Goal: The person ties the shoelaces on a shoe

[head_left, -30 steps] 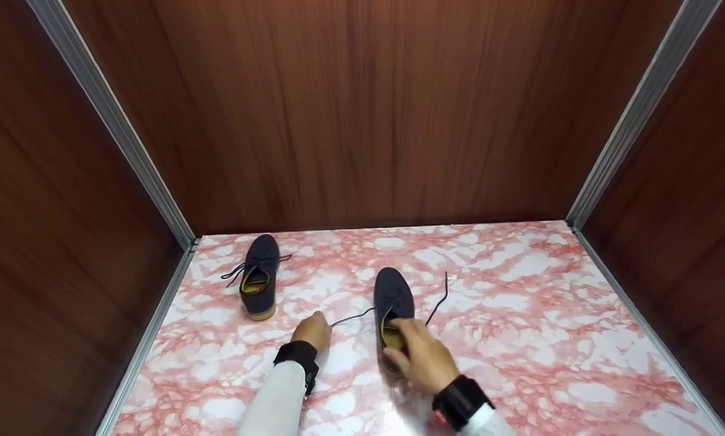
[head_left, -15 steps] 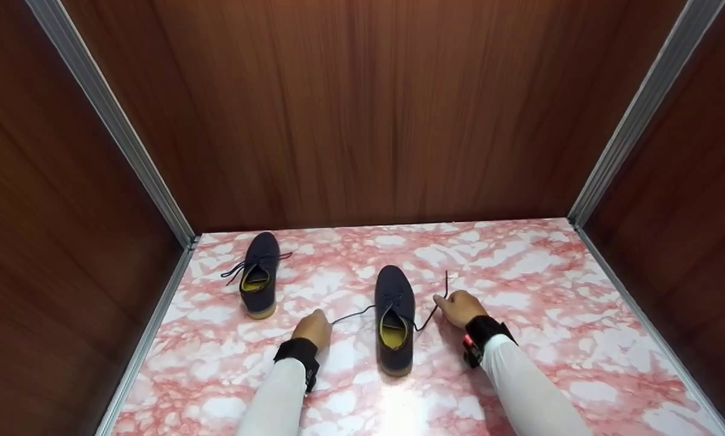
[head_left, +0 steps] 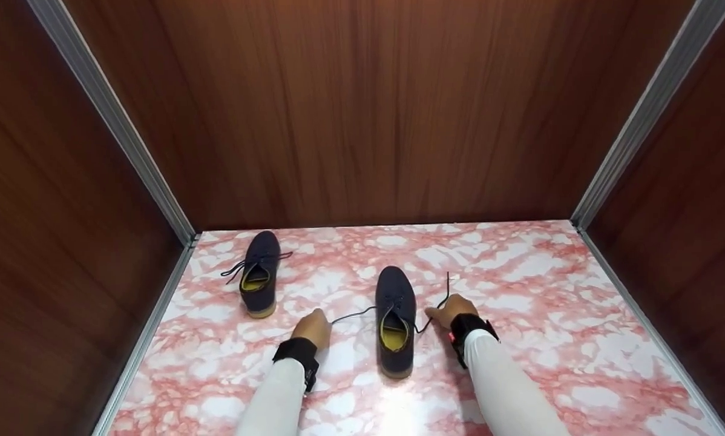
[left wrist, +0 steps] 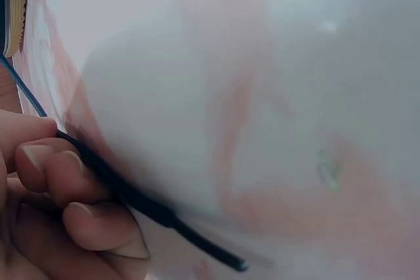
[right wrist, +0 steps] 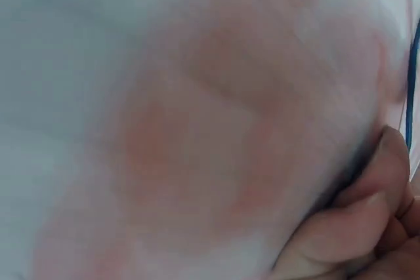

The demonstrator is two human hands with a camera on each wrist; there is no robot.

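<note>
Near shoe [head_left: 395,321]: centre of worktop [head_left: 550,303], between both hands; left hand [head_left: 313,329] just left on its lace [head_left: 353,315], right hand [head_left: 450,310] just right. Second shoe [head_left: 259,274]: far left, near back wall [head_left: 362,115].

There's a second dark shoe [head_left: 259,274] with a yellow insole sitting far left on the pink marble tabletop [head_left: 520,315], boxed in by brown wood-grain walls [head_left: 362,109].
</note>
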